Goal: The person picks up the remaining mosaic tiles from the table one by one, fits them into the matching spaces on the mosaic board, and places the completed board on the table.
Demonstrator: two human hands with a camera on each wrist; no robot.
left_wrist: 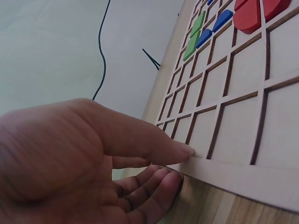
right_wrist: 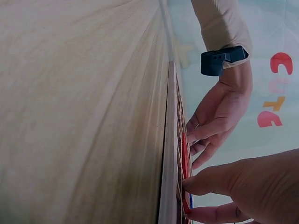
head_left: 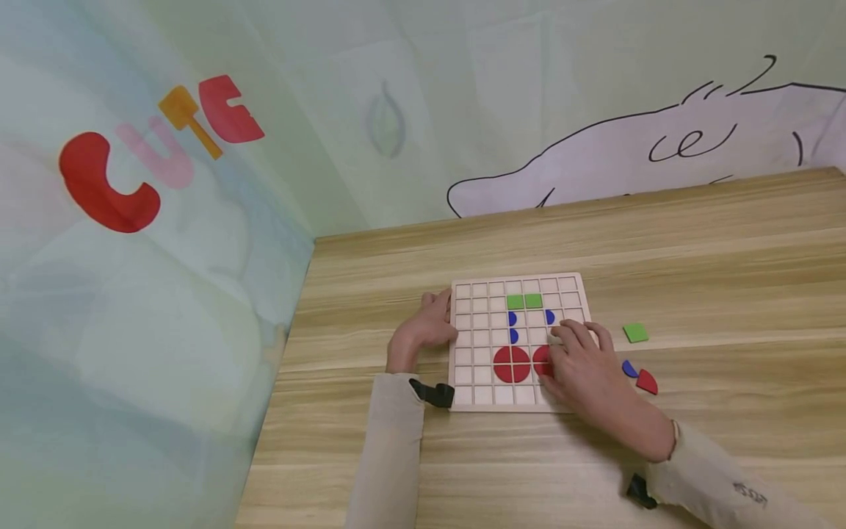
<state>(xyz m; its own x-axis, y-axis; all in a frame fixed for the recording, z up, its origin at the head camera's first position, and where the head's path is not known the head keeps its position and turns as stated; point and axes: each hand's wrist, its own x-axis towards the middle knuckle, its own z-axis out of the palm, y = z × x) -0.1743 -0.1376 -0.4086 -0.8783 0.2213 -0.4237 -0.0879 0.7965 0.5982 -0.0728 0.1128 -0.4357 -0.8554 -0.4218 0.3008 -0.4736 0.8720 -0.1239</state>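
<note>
A pale wooden grid board (head_left: 484, 395) lies on the table. My left hand (head_left: 427, 323) holds its left edge; in the left wrist view the thumb (left_wrist: 173, 151) rests on the rim, with the other fingers curled beside and below it. Over the board's lower right, my right hand (head_left: 591, 375) pinches a red quarter-circle piece (right_wrist: 187, 199) between thumb and finger, low at the grid. Beside it, more red (head_left: 540, 360) shows, partly covered by the hand. A red circle of quarter pieces (head_left: 504, 355), two green squares (head_left: 515, 302) and several blue half-circles (head_left: 512, 319) sit in the grid.
Right of the board lie a loose green square (head_left: 636, 333), a blue half-circle (head_left: 629, 369) and a red quarter-circle (head_left: 648, 382). Printed curtains (head_left: 410, 147) stand behind and left of the wooden table (head_left: 370, 257). Each wrist wears a black device (head_left: 436, 394).
</note>
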